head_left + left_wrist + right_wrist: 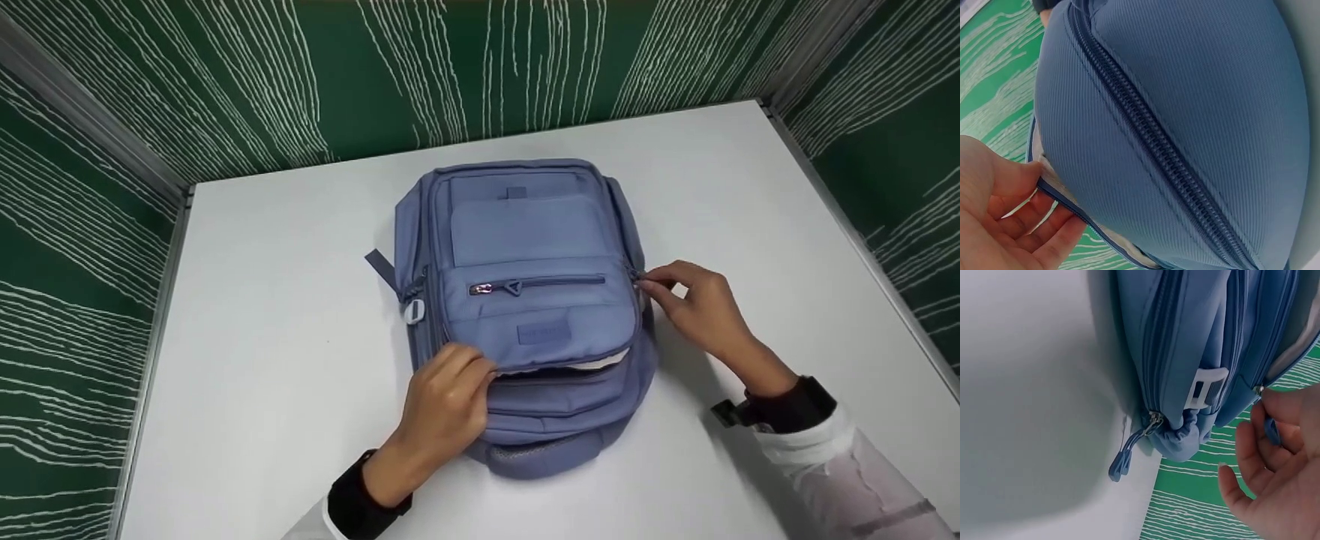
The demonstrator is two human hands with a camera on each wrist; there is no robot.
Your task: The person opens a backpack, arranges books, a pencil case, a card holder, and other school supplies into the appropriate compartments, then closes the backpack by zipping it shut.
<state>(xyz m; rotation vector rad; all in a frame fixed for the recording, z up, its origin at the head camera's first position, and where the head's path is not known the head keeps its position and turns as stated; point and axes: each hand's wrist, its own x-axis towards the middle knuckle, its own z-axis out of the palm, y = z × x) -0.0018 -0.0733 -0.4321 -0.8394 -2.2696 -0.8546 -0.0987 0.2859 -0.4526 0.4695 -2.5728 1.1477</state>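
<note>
A blue backpack lies front side up on the white table, its top end toward me. Its front compartment is partly unzipped, and a pale lining shows in the gap. With thumb and fingers my left hand pinches the zipped edge of the front flap, seen close in the left wrist view beside the blue fabric. At the bag's right side my right hand pinches a zipper pull, its slider just above the fingertips. Another pair of zipper pulls hangs loose from a second zipper.
The white table carries the bag near its middle. Green walls with white streaks rise behind and on both sides. A strap end sticks out at the bag's left, near a pale buckle.
</note>
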